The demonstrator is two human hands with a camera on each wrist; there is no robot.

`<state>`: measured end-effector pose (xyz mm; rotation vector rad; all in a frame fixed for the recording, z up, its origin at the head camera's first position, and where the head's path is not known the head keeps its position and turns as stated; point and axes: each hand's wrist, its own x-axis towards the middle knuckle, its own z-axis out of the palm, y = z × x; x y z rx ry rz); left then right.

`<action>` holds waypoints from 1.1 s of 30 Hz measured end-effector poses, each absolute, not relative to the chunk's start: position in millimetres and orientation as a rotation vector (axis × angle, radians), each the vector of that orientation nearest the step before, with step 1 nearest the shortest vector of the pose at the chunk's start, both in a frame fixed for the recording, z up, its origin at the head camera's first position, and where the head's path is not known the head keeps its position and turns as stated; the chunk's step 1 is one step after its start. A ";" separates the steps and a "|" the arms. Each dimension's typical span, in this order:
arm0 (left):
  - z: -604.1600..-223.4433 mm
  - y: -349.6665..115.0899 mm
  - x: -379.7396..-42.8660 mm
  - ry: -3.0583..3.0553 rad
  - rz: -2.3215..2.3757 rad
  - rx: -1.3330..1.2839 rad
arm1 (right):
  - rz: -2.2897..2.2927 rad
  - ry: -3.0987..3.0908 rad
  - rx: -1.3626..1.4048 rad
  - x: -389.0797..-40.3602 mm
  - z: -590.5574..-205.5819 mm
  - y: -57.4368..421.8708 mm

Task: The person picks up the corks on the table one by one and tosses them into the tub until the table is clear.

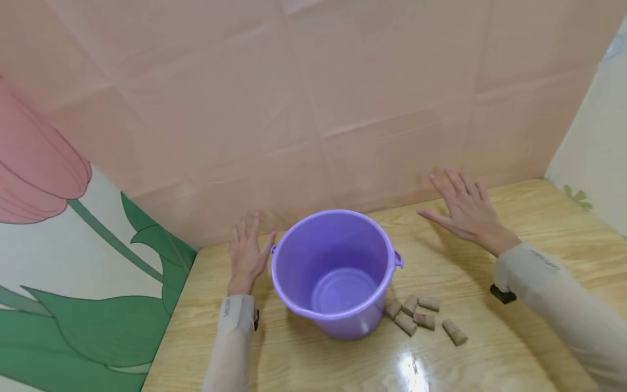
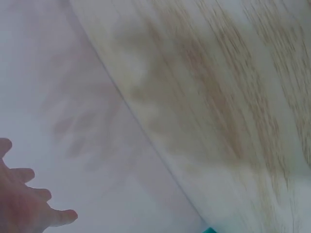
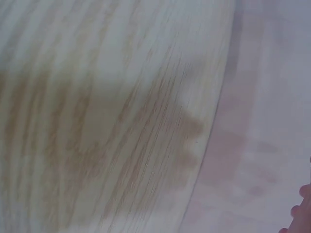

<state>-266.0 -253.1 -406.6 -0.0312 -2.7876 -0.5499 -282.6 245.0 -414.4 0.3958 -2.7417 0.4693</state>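
Mostly cut off in the wrist views, the left hand (image 1: 246, 257) and right hand (image 1: 467, 214) are apart, fingers spread, either side of a smooth purple bucket (image 1: 348, 325) on the wood-grained bench (image 1: 313, 367). Beside it lie 6 tapered brown plugs (image 1: 424, 321), material unclear.

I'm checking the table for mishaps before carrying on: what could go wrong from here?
The left grip is close beside the round purple plastic bucket, so a sideways swing might knock it. The small brown tapered cork-like pieces lie loose on the wood-grain table near the bucket; if it shifts, they may scatter.
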 end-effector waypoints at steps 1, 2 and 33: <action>-405.6 -253.9 -264.4 -2.780 -0.549 -0.034 | 0.472 -2.742 0.399 -281.0 -413.9 246.0; -404.5 -254.7 -263.0 -2.772 -0.549 -0.036 | 0.470 -2.744 0.402 -279.2 -413.4 246.9; -349.5 -225.6 -191.7 -2.618 -0.469 -0.222 | 0.437 -2.709 0.574 -204.5 -401.8 229.5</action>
